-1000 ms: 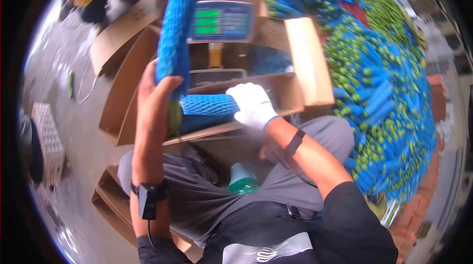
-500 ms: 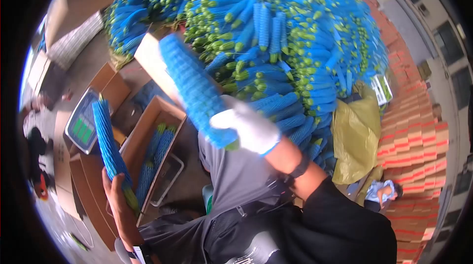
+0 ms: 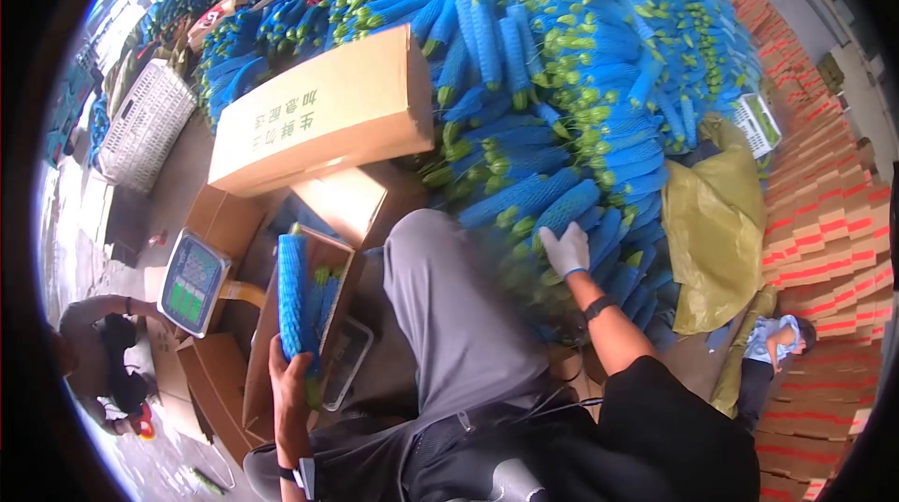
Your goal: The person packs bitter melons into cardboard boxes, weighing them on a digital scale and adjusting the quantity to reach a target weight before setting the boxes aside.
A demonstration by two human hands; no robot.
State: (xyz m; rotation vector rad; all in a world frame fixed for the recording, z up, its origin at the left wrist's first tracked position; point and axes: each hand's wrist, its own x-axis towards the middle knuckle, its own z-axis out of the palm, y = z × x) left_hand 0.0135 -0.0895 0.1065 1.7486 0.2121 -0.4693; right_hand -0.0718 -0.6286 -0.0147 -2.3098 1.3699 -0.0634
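Note:
My left hand [image 3: 291, 378], bare, is closed around the lower end of a long gourd in a blue foam net sleeve [image 3: 292, 291], held upright over an open carton [image 3: 259, 352]. Several sleeved gourds [image 3: 328, 296] lie inside that carton. My right hand [image 3: 566, 250], in a white glove, reaches to the near edge of a large heap of sleeved gourds [image 3: 623, 141]. Its thumb and fingers are around the near end of one sleeved gourd [image 3: 569, 205]; the fingertips are partly hidden.
A closed carton [image 3: 323, 113] with printed characters lies ahead on the left. A digital scale [image 3: 194, 282] stands beside the open carton. Yellow sheeting [image 3: 716, 240] and stacked flat cartons [image 3: 829, 249] are to the right. One person [image 3: 98, 352] is at left, another [image 3: 773, 352] at right.
My right hand has moved from above my lap, where it held a sleeved gourd, rightward to the heap. The left hand keeps its gourd. A printed carton now shows ahead on the left.

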